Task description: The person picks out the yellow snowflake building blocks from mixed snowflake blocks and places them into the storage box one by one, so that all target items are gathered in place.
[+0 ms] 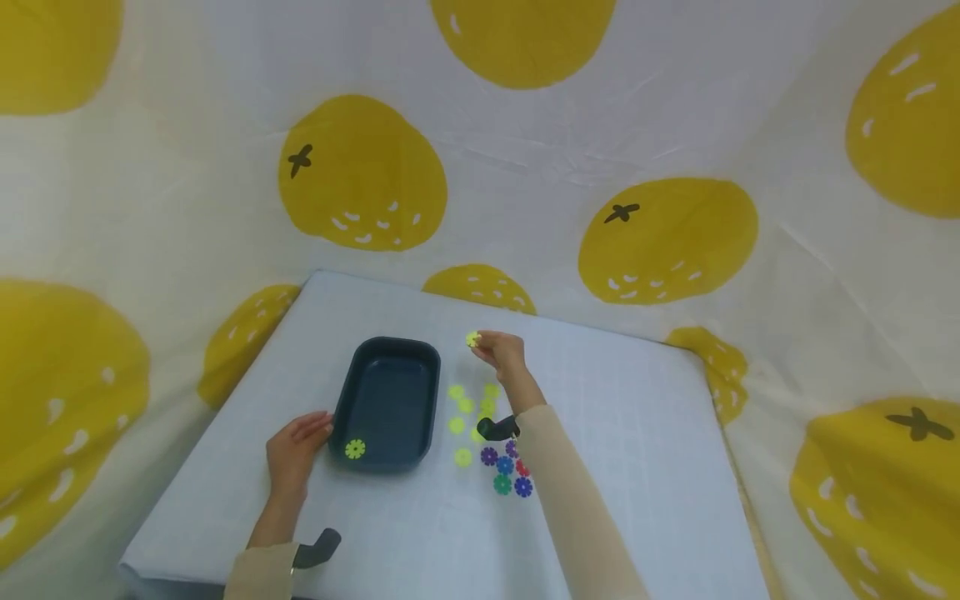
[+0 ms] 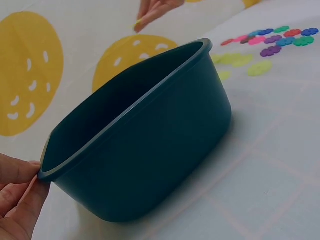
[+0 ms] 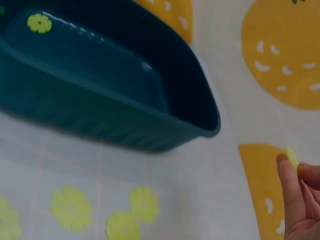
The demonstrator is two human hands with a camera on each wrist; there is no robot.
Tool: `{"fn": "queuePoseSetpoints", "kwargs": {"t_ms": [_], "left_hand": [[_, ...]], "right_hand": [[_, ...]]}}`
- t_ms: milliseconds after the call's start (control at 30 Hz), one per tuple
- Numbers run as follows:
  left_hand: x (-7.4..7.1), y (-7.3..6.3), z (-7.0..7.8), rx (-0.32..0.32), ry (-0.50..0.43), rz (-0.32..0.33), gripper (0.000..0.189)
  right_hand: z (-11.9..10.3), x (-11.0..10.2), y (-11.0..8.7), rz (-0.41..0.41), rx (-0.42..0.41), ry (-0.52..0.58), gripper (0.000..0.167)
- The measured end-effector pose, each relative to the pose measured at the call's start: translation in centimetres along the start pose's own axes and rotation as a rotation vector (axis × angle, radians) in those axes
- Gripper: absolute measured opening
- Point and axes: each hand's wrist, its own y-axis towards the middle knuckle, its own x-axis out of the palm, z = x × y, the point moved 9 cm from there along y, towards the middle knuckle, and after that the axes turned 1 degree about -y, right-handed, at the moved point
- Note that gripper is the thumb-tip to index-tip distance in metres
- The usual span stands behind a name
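A left sleeve [image 1: 255, 572] crosses our table's [image 1: 645, 450] near edge; the left hand [image 1: 295, 450] pinches the teal tub's [image 1: 390, 408] rim. The right sleeve [image 1: 573, 500] partly hides multicoloured flower discs [image 1: 505, 466]. Towards the far edge we see the right hand [image 1: 506, 353] pinch a yellow disc [image 1: 472, 339] aloft, before fruit-printed fabric [image 1: 517, 142].

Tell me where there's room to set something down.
Bare: the table right of the right sleeve; the strip between the tub and the table's left edge, beyond the left hand; the near stretch between right sleeve and left sleeve. Crowded: right of the tub, with yellow discs and other coloured discs.
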Motion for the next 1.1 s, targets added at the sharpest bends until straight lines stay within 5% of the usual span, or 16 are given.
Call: {"fn": "queuePoseSetpoints", "kwargs": {"t_ms": [333,667,1100], "left_hand": [[0.0,-0.2,-0.1,0.013,-0.012,0.014,0.031],[0.1,0.0,-0.3,0.022,-0.009,0.011,0.031],[0.1,-0.1,-0.1,-0.014,-0.004,0.005,0.031]], "right_hand": [[1.7,6.8,-2.3,-0.124,-0.025,-0.038,0.027],[6.8,12.6,-5.5,-0.259,-0.007,-0.167,0.025],[11.0,14.3,-7.2,-0.232,0.042,-0.346,0.018]]}}
